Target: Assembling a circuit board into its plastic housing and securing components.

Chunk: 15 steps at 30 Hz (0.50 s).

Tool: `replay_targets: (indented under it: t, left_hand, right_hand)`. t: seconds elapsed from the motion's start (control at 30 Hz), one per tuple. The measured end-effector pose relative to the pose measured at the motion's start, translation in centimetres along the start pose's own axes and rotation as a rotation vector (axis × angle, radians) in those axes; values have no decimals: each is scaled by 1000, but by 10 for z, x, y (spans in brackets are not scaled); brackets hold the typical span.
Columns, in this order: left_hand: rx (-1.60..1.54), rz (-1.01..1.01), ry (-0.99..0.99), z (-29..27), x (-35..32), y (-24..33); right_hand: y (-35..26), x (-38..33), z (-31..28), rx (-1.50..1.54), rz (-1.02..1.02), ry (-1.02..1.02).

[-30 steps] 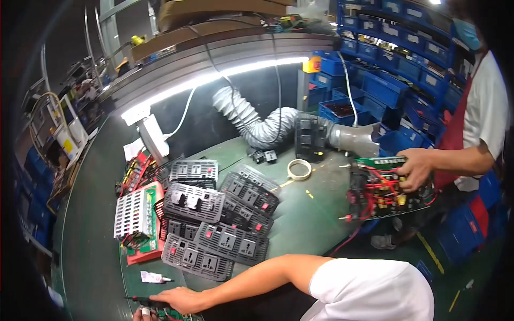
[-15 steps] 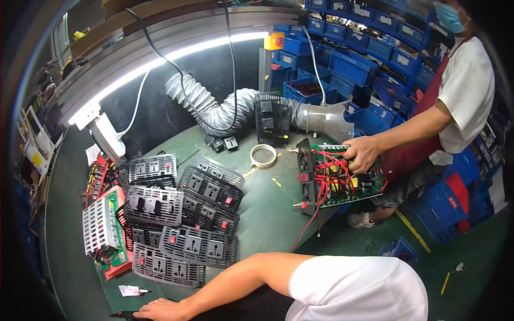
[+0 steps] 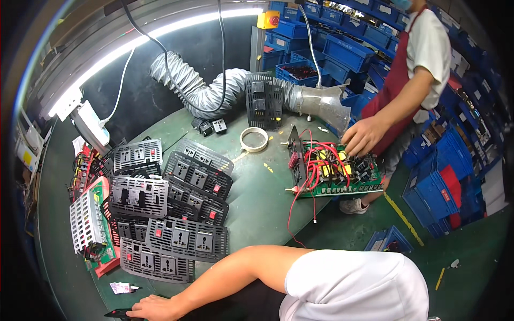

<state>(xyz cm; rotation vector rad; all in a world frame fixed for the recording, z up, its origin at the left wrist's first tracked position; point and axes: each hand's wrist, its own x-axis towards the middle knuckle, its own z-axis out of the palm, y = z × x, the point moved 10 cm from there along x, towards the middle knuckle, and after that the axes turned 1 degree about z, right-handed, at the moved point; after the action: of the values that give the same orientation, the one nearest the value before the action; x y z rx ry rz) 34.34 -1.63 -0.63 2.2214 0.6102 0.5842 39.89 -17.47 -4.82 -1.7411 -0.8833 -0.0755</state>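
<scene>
Head view: left hand [image 3: 155,308] touches dark tool [image 3: 119,314], lying left-right.

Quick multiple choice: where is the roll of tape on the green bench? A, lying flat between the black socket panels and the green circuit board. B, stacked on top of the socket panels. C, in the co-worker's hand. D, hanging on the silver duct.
A: the roll of tape lies flat on the bench, right of the black socket panels and left of the green circuit board that the co-worker's hand touches.
</scene>
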Motion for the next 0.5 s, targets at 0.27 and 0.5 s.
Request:
replay_targets:
  t: [0.27,0.5]
  left_hand:
    - [-108,-77,-36,-9,13,-45]
    - [-135,-30,-151,4,12,-30]
  right_hand:
    - [-2,5,21,-27,-18,-37]
    - [8,2,6,-26,47,-65]
